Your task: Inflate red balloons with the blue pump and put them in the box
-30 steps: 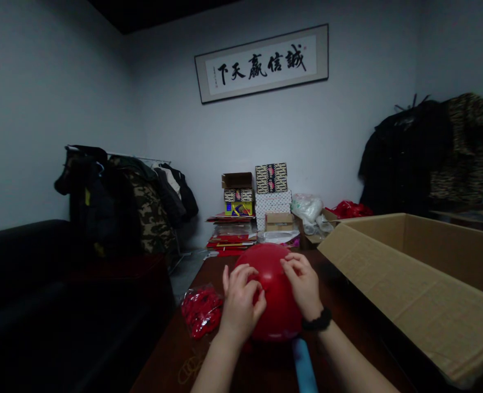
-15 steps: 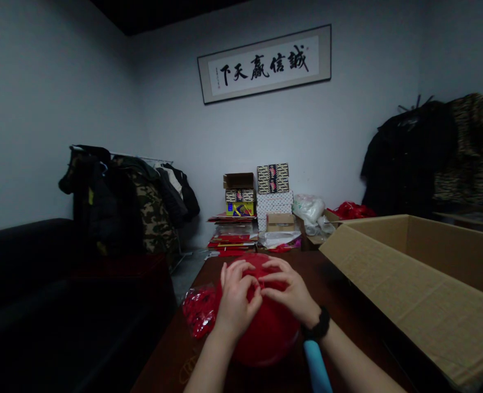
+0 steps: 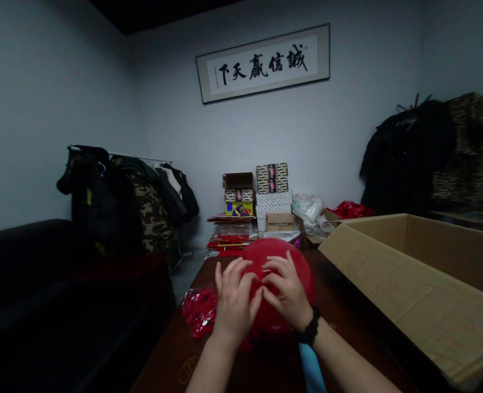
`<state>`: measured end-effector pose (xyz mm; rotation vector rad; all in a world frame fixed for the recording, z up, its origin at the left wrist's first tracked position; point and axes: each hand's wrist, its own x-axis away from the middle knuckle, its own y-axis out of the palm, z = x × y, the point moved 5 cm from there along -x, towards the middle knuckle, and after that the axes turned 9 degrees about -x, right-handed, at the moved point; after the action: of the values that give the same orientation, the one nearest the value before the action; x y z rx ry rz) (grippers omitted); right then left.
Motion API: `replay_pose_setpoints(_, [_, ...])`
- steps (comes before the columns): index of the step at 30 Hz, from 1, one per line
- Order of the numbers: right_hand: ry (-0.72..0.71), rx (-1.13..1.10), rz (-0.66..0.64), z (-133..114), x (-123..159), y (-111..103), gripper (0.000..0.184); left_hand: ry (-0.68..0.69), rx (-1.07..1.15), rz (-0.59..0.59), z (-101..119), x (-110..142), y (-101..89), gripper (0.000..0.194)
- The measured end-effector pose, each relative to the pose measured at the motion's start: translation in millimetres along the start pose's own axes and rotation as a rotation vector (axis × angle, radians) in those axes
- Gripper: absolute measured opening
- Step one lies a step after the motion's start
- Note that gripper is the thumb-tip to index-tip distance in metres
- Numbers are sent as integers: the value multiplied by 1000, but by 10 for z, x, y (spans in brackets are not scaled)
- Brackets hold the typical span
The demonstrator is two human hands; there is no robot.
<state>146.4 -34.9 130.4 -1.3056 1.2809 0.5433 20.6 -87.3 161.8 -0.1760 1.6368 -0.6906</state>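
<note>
A round red balloon (image 3: 274, 321) hangs in front of me above the brown table (image 3: 165, 357). Thumb and fingertips of my left hand (image 3: 236, 300) pinch together on its near side, where the neck seems to be. My right hand (image 3: 289, 295), with a black band at the wrist, pinches at the same spot, fingertips almost touching the left ones. The neck itself is mostly hidden by the fingers. Below my right wrist a light blue tube-shaped object (image 3: 311, 367) shows in part. Left of the balloon lies a clear plastic packet of red items (image 3: 199, 312).
A large open cardboard box (image 3: 413, 295) stands close on the right. Boxes (image 3: 272, 202) and red flat stacks (image 3: 230, 240) are piled beyond the table. A dark sofa (image 3: 24, 305) and a clothes rack (image 3: 130, 202) are at the left.
The balloon has tipped or risen up and to the right, baring more of the table beneath. Both hands remain pinched at its near side, the right one slightly further left.
</note>
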Motion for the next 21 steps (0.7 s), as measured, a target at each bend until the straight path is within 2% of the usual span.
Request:
replay_pose_setpoints(3, [-45,40,-4,-27,-18,-1,12,-17,-1,24,1,36,-2,6])
replay_pose_setpoints(13, [-178,97,-103,-85,-25,19,12,-96,39,-98,-116,30,153,11])
replay_pose_setpoints(17, [-172,70,-104,-96,-22,27,11,-106,23,-88,-82,42,148,13])
replay_pose_setpoints(21, [-97,-8,-57,-77,-19,4,9,-161,3,-70,-103,68,151,12])
